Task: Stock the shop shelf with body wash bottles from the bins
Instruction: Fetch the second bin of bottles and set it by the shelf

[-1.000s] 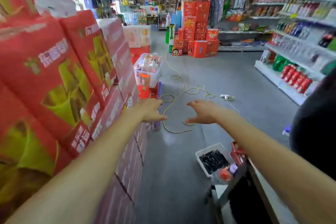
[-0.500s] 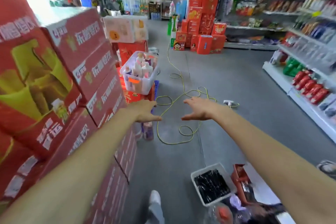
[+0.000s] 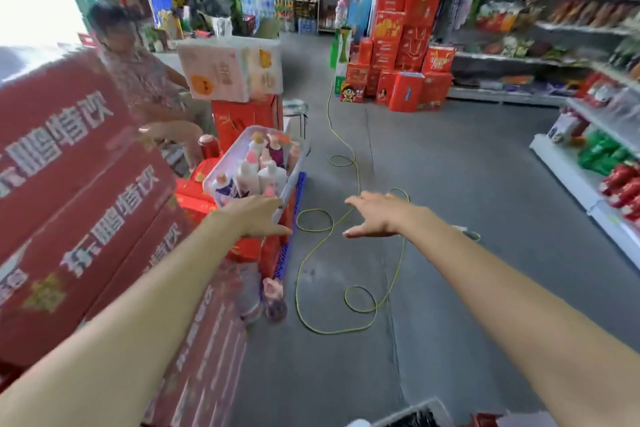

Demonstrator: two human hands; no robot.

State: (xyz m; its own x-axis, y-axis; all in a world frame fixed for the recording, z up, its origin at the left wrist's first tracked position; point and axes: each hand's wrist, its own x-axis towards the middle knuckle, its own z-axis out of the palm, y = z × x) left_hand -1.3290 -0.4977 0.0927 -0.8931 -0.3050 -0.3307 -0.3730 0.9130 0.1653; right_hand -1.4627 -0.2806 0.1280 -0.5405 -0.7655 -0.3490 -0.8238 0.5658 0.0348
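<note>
**Here, two bare hands out toward the bottle bin**

Squarely in the left-centre of the view stands a clear plastic bin (image 3: 225,160), packed with upright body wash bottles (image 3: 248,173) in white, pink and purple, most with pump or cap tops; the bin sits raised on a pile of red boxes (image 3: 194,199), with a blue-edged crate (image 3: 295,215) just below its near corner.

The left hand (image 3: 258,217) is stretched forward with fingers straight and together, grasping nothing; it lies in front of the bin's near corner, though whether it touches the plastic cannot be told. The right hand (image 3: 375,215) is held out beside it, well apart from the bin, fingers loose and spread, palm down over the floor, and it too grasps nothing.

On the floor by the foot of the crate stand two more bottles (image 3: 273,295), blurred; a yellow cord (image 3: 349,163) loops across the grey floor past them and runs away toward a tall stack of red gift cartons (image 3: 405,45).

Large red drink cases (image 3: 79,184) fill the left side; behind them sits a person in a patterned top (image 3: 142,80), beside a wrapped pack of tissue rolls (image 3: 228,69). Along the right runs the white shop shelf (image 3: 568,173), its lower tiers holding red and green packets.
</note>
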